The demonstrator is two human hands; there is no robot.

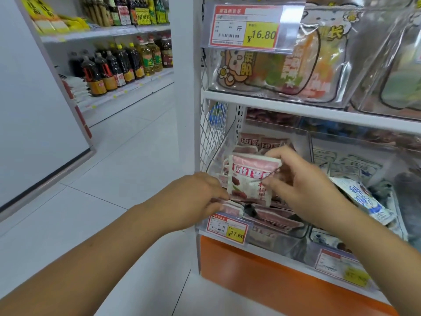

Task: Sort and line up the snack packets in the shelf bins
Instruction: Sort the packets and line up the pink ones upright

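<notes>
One pink packet (248, 179) | right hand (303, 185) pinches its side edge, upright | just above stacked packets (273, 215) in bin (280, 240) | left hand (193, 192) below-left, touching stack, grip unclear | step: likely lining up | next: seat it squarely

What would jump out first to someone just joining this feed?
The pink-and-white packet stands out first, held upright mid-frame above the lower bin of matching packets. The right hand pinches its right edge, while the left hand reaches the flat packets at the bin's front. Next comes the yellow 16.80 price tag at the top, in front of the clear cartoon-printed bags.
</notes>
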